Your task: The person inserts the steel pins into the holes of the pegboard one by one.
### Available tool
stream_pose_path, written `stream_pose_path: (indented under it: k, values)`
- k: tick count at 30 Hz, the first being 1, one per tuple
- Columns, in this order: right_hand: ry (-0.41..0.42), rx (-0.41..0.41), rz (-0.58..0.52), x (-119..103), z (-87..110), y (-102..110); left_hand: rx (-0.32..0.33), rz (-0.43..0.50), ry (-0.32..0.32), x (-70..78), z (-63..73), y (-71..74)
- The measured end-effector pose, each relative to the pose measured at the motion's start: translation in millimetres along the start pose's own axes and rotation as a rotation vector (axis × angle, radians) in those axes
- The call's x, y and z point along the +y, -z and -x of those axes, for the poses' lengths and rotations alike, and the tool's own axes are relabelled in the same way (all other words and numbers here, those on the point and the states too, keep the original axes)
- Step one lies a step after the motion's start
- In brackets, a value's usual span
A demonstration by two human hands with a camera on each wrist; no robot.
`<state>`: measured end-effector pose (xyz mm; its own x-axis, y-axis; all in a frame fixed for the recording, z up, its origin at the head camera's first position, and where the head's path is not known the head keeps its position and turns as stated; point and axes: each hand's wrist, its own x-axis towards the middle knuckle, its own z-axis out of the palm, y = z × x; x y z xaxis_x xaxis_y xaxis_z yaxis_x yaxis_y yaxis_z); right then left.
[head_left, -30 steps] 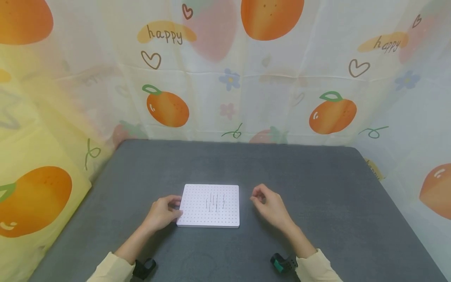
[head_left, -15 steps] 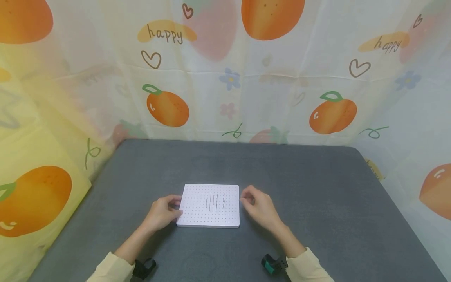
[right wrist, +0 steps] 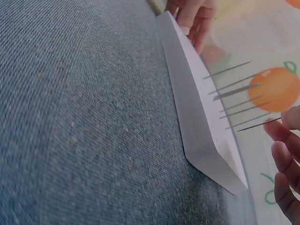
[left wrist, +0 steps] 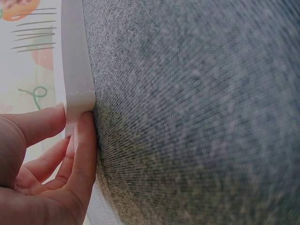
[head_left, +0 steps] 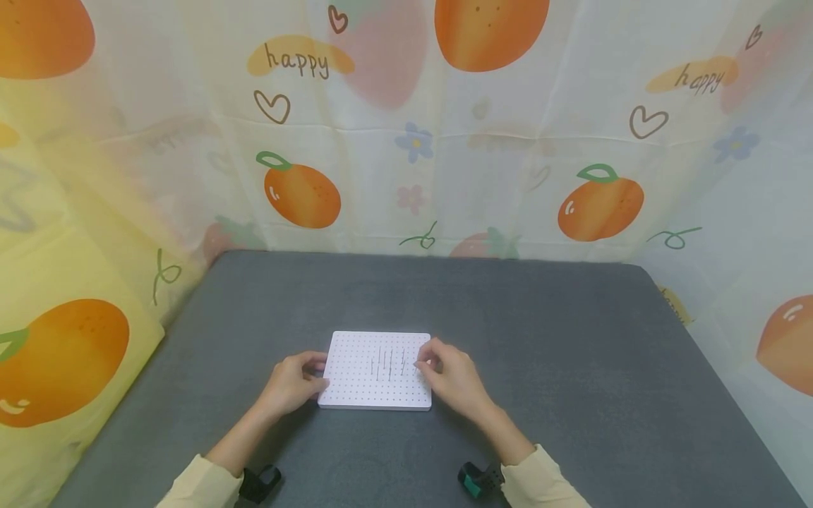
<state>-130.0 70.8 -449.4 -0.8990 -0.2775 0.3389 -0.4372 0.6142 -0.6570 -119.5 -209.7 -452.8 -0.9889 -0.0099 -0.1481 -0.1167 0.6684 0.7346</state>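
A white board with rows of small holes (head_left: 349,391) lies on the grey table. Several thin dark pins (right wrist: 236,91) stand upright in it, right of its middle. My left hand (head_left: 293,384) holds the board's left edge, and in the left wrist view its thumb lies on the top face with fingers against the side. My right hand (head_left: 454,377) is over the board's right edge. Between thumb and index finger it pinches a thin needle-like pin (right wrist: 258,125), whose free tip points toward the board. Whether that tip touches the board I cannot tell.
The dark grey table (head_left: 540,317) reaches out on all sides of the board. Behind it hangs a fruit-printed cloth (head_left: 381,176). A black strap device (head_left: 260,484) is on the left wrist, and a black and green one (head_left: 476,481) on the right.
My right hand has moved left, from beside the board to over its right edge, with the pin in its fingers. My left hand and the board have stayed put.
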Motion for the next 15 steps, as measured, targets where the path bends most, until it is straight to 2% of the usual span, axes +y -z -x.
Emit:
stream_pose_path:
  k: [5,15]
  values:
    - [0.043,-0.004,0.015,0.0,-0.3,-4.8,0.014,-0.008,0.001,0.8,1.0,-1.3]
    - [0.054,-0.023,0.018,0.2,1.4,-10.0,0.010,-0.019,0.013,2.2,0.9,-0.2]
